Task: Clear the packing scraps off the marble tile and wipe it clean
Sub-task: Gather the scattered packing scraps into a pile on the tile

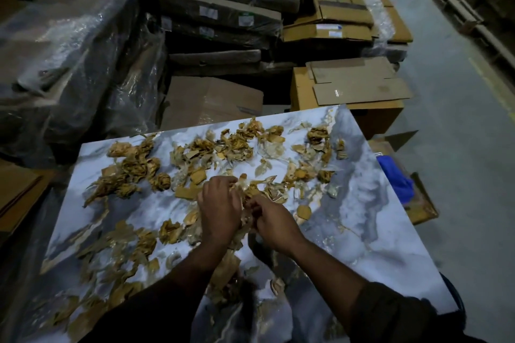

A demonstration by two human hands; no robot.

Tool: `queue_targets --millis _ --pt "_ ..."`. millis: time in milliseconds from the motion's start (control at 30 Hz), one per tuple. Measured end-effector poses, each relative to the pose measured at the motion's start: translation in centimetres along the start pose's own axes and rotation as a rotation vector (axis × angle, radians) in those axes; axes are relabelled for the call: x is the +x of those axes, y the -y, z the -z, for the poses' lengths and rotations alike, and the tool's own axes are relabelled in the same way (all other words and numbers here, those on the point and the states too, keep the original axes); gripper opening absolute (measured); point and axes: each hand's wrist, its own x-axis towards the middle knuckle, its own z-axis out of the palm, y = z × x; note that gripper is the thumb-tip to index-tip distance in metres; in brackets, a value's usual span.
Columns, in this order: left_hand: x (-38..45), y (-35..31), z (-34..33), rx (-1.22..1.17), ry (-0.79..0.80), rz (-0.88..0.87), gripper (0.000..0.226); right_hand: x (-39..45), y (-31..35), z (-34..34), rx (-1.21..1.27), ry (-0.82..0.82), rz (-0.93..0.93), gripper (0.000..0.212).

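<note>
Head view: left hand and right hand, fingers curled, bunch scraps between them mid-tile; most loose scraps lie beyond and left.

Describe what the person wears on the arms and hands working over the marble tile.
Both hands, left hand and right hand, are bare: no gloves, rings or watch visible. The forearms are uncovered; dark sleeves sit pushed up near the elbows. The dim light hides their exact colour.
</note>
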Motion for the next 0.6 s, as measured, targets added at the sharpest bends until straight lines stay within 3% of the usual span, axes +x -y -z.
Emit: queue_targets --millis 167,333,467,600 --pt "1.2 -5.2 -1.4 -0.084 -0.039 -0.093 0.016 1.0 -2.3 3.3 -0.037 -0.197 0.04 0.021" --pt "1.1 -9.6 -4.8 -0.229 0.069 -0.145 0.02 2.9 -7.5 8.6 0.014 -0.486 -0.059 0.015" --pt "2.2 -11.1 -7.7 -0.273 0.168 -0.089 0.03 4.9 -11.7 12.4 0.021 -0.57 -0.124 0.021" --pt "5.6 -11.8 -9.4 -0.286 0.15 -0.027 0.034 7.7 -15.2 15.1 -0.015 -0.638 -0.094 0.024"
